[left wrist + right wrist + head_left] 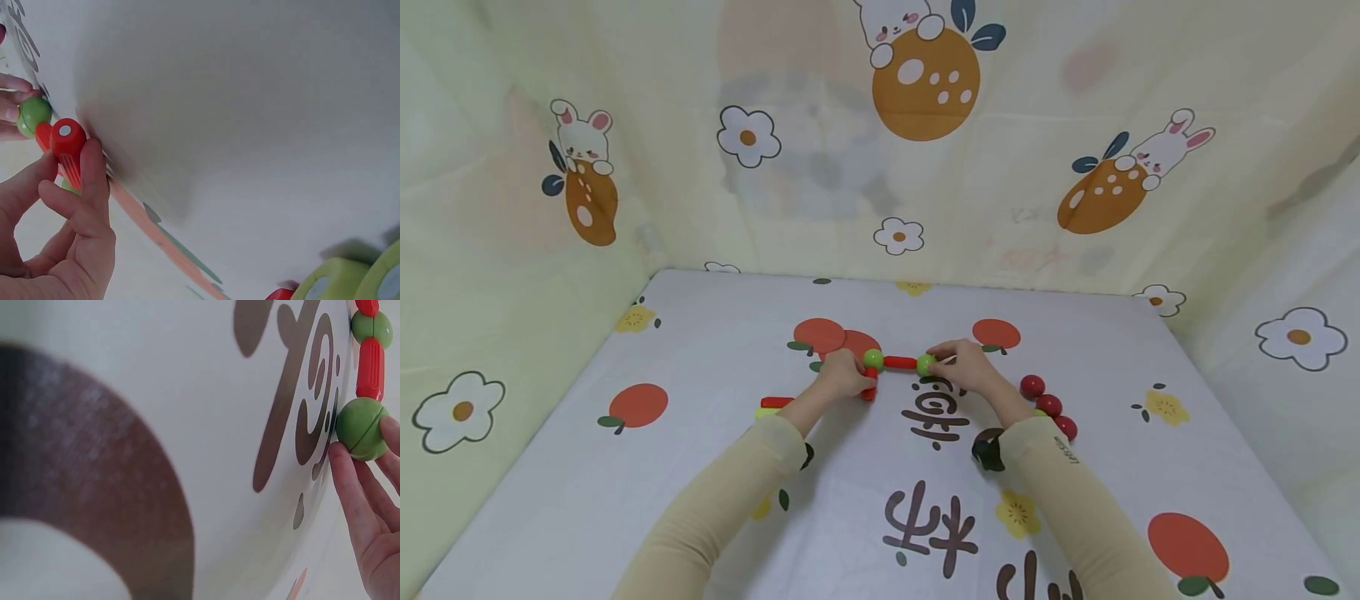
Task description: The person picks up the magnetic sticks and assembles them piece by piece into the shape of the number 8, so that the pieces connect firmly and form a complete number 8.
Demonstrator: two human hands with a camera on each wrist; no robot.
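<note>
In the head view, a green ball [873, 358] and a second green ball [927, 364] are joined by a red magnetic rod [900, 362] lying crosswise on the table. My left hand [842, 375] pinches another red rod [870, 387], which runs from the left ball towards me. Its round end, with a pale disc in it, shows in the left wrist view between thumb and fingers [94, 181]. My right hand [970, 365] pinches the right-hand green ball, seen large in the right wrist view with a seam across it; the fingertips lie on its near side.
Three dark red balls [1050, 406] lie beside my right forearm, a lime-green piece partly hidden by the sleeve. Left of my left wrist are a red rod [777, 402] and lime-green rods [331, 281]. A printed cloth covers the table [700, 333], with curtains around it.
</note>
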